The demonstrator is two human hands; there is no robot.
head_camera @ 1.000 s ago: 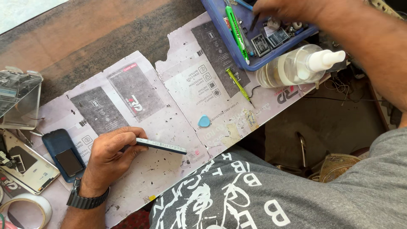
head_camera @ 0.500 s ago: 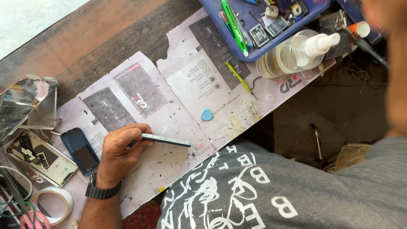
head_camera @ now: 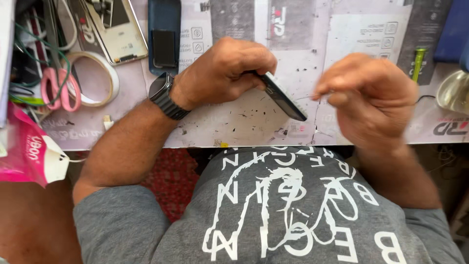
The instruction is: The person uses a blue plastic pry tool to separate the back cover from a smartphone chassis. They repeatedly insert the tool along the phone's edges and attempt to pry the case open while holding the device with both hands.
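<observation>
A view from above of a person in a grey printed T-shirt (head_camera: 293, 220) seated at a table (head_camera: 234, 127) covered with stained printed paper sheets. The left hand (head_camera: 222, 73), with a dark wristwatch (head_camera: 166, 95) on its wrist, has its grip closed around a dark, slim phone (head_camera: 286, 100), held edge-up and tilted just above the table near its front edge. The right hand (head_camera: 369, 95) is blurred; its fingertips are pinched together on what looks like a very thin tool or wire (head_camera: 305, 97), whose tip points toward the phone's upper edge. What exactly the pinch holds is too fine and blurred to tell.

Beyond the left hand, a blue phone case (head_camera: 164, 34) lies flat on the table, and beside it, to the left, a phone back panel with a pale inside (head_camera: 117, 27). Further left are a roll of clear tape (head_camera: 90, 78), pink-handled scissors (head_camera: 59, 88) and tangled cables (head_camera: 29, 58). A pink and white packet (head_camera: 29, 154) hangs over the table's left corner. On the far right, a green pen-like tool (head_camera: 418, 61) lies by the edge of a blue tray (head_camera: 452, 29), with a clear bottle (head_camera: 453, 90) just below it.
</observation>
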